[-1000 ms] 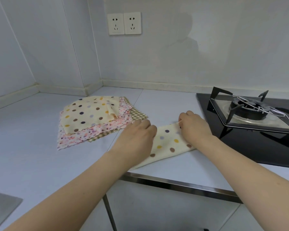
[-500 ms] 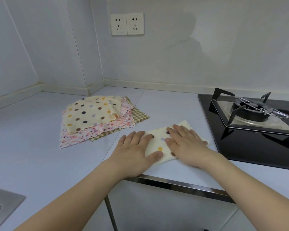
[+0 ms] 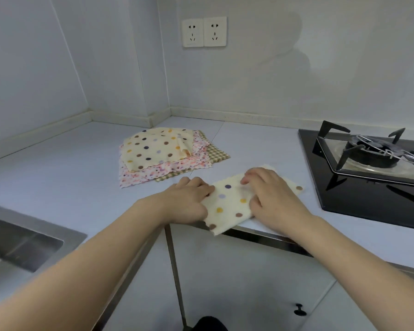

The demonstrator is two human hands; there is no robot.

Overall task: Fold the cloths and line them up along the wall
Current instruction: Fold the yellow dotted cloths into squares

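A cream polka-dot cloth [image 3: 230, 204], folded, lies at the counter's front edge with one corner hanging over. My left hand [image 3: 189, 203] grips its left edge, fingers curled onto the cloth. My right hand [image 3: 270, 197] presses flat on its right half, hiding part of it. Further back lies a pile of cloths: another cream polka-dot cloth [image 3: 153, 149] on top, a pink floral cloth [image 3: 163, 170] under it, and a green checked cloth [image 3: 215, 152] at the bottom, peeking out on the right.
A black gas hob [image 3: 373, 177] with a burner stands to the right. A steel sink [image 3: 14, 244] is at the left front. The wall [image 3: 273, 80] with two sockets [image 3: 204, 31] runs behind the counter [image 3: 58, 177]. Cabinet doors sit below.
The cloth has slid toward the front edge, its corner now hanging over. My left hand went from lying flat beside it to gripping its left edge; the right hand shifted right.
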